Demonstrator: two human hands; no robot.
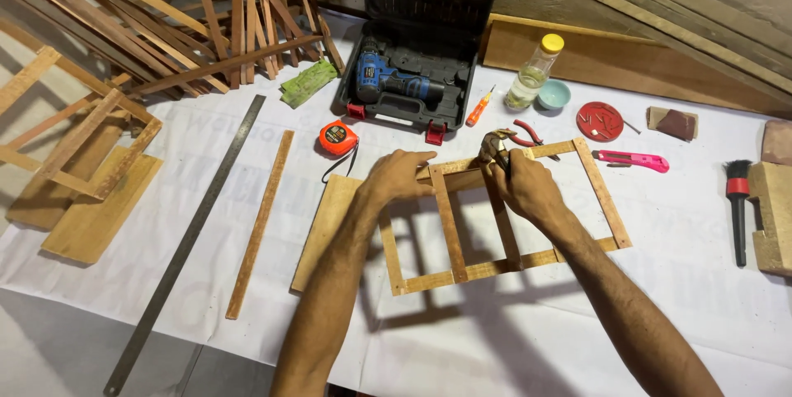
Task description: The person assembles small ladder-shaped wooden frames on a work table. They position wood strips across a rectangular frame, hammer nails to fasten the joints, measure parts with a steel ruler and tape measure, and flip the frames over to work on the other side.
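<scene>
left hand [402, 174] flat, fingers pressing wooden frame [606, 199] top rail | right hand [521, 187] fingers closed round hammer [493, 146], head just beyond them | rail runs left-right, right hand nearer joint

Small woodworking shop, improvised on a floor or low bench; work surface is a white printed sheet [511, 339] spread flat; loose pile of thin reddish wooden slats [206, 18] stacked at the back left; blue cordless drill [388, 79] lying in an open black moulded case [429, 1]; long steel ruler [186, 244], orange tape measure [337, 138], pink utility knife [631, 160], red-banded black brush [737, 199]; rough planks [660, 9] leaning along the back wall; half-built slat frames [78, 137] at left.
</scene>
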